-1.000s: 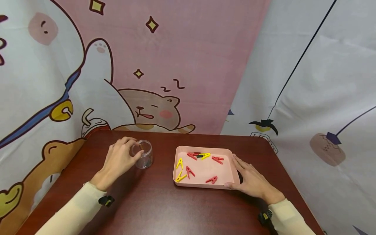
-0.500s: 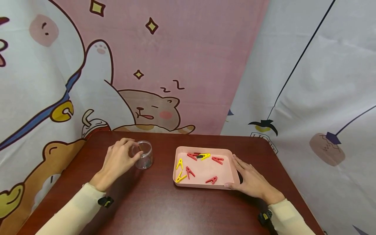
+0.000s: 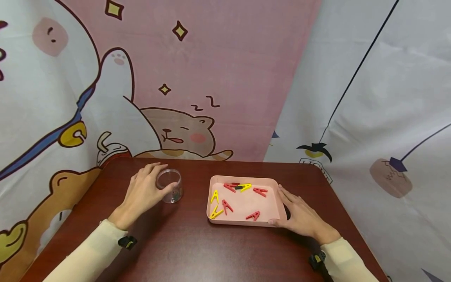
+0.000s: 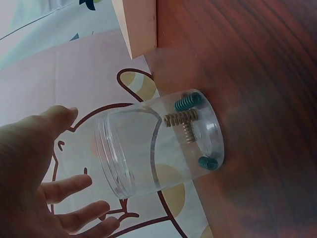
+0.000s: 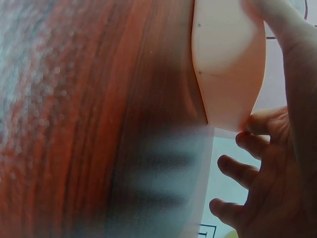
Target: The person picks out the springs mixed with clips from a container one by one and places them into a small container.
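Observation:
My left hand [image 3: 142, 192] is held at the mouth of a clear jar [image 3: 172, 192], thumb and fingers spread apart with nothing between them. In the left wrist view, a green spring [image 4: 188, 101], a brown spring [image 4: 181, 118], a smaller brown spring [image 4: 188, 132] and another green spring [image 4: 208, 163] lie at the jar's bottom. At the right end of a pink tray [image 3: 243, 224], my right hand [image 3: 303, 215] grips it, thumb at the near corner and fingers along the side. The tray holds red clips [image 3: 227, 206], yellow clips [image 3: 215, 196] and a dark piece [image 3: 239, 187].
The dark brown wooden table [image 3: 197, 250] carries both the jar and the tray, with a gap between them. A cartoon-printed cloth [image 3: 246, 78] hangs behind the table's back edge.
The left fingers have spread apart, and the small brown piece seen at their tips over the jar is gone from there. The right hand and tray have stayed in place.

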Tool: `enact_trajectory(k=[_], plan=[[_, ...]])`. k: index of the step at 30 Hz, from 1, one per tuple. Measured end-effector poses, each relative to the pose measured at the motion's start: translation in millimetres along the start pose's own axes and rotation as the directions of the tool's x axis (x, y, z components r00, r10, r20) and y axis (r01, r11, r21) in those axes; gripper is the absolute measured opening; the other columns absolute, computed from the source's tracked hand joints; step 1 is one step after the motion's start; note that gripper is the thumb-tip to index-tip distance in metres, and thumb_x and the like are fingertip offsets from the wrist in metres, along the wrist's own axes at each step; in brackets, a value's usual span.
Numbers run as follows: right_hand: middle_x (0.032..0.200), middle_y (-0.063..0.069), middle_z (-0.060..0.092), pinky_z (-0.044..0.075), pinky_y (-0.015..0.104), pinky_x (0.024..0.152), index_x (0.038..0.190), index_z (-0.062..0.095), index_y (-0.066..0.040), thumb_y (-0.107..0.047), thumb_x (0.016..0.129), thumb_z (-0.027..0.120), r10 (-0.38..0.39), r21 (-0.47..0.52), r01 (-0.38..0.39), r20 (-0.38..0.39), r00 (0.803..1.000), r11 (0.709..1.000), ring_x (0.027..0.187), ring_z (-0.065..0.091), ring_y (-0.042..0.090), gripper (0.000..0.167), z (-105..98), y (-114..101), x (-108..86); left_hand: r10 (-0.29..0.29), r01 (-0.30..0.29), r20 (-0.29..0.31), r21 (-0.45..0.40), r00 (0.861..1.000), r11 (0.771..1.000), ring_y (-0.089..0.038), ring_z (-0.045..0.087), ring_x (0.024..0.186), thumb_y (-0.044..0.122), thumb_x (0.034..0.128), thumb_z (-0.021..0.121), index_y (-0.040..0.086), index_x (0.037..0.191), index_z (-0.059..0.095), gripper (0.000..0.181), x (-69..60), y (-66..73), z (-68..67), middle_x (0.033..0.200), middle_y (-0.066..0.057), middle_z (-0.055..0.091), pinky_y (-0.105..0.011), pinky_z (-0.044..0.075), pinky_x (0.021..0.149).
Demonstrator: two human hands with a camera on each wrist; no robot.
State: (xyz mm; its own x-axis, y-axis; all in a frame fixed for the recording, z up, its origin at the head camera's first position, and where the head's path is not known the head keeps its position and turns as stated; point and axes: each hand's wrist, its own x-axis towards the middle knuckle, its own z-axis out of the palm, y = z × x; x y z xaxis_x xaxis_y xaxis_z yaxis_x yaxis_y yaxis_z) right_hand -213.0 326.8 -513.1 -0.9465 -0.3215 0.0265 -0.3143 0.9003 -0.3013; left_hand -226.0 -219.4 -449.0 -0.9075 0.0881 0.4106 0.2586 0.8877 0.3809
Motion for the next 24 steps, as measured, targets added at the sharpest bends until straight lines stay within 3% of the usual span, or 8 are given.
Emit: enact_trajectory(k=[16, 24], plan=[[0.194, 0.015, 0.031, 0.034, 0.082, 0.135, 0.185, 0.031, -0.012, -0.09, 0.091, 0.073, -0.008, -0.004, 0.008, 0.006, 1.0, 1.0, 0.171, 0.045, 0.05, 0.129, 0.1, -0.3, 1.7, 0.059, -0.06, -0.02, -0.025, 0.998, 0.998, -0.048, 0.063, 0.151, 0.047, 0.0991, 0.093, 0.013, 0.146, 0.078, 0.059, 6.5, 16.9, 7.4, 0.162, -0.021, 0.067, -0.083, 0.042, 0.124], [0.193, 0.015, 0.032, 0.035, 0.081, 0.135, 0.184, 0.032, -0.011, -0.089, 0.091, 0.074, -0.006, -0.009, 0.006, 0.0, 1.0, 1.0, 0.171, 0.046, 0.05, 0.129, -0.8, -0.5, 0.1, 0.104, -0.104, -0.007, -0.035, 0.995, 0.994, -0.046, 0.065, 0.149, 0.046, 0.1003, 0.092, 0.013, 0.143, 0.08, 0.055, 12.1, 34.7, 14.6, 0.16, -0.019, 0.069, -0.08, 0.044, 0.125]])
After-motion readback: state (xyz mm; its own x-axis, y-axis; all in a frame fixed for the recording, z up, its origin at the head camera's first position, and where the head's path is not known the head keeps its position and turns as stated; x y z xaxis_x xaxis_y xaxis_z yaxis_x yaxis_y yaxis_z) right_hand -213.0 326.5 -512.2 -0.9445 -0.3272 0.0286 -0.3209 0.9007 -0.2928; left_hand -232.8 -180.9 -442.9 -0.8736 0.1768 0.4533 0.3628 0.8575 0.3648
